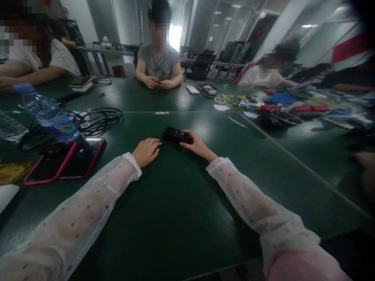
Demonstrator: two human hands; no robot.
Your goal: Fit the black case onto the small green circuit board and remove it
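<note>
A black box-shaped device [173,134] with a dark glossy top face lies on the green table [175,195] in front of me. Around its right end, the thumb and fingers of my right hand [197,143] are wrapped. My left hand [147,150] rests palm down on the table just left of the device, apart from it, with fingers stretched forward and nothing in them. Sheer white dotted sleeves cover both forearms. What kind of device it is I cannot make out.
Two red-edged phones [83,158], a tilted-looking water bottle [48,111] and coiled black cables [101,117] lie to the left. A wrench [236,122] is beyond my right hand. Cluttered cables and bags [281,107] cover the far right. Other people sit around the table.
</note>
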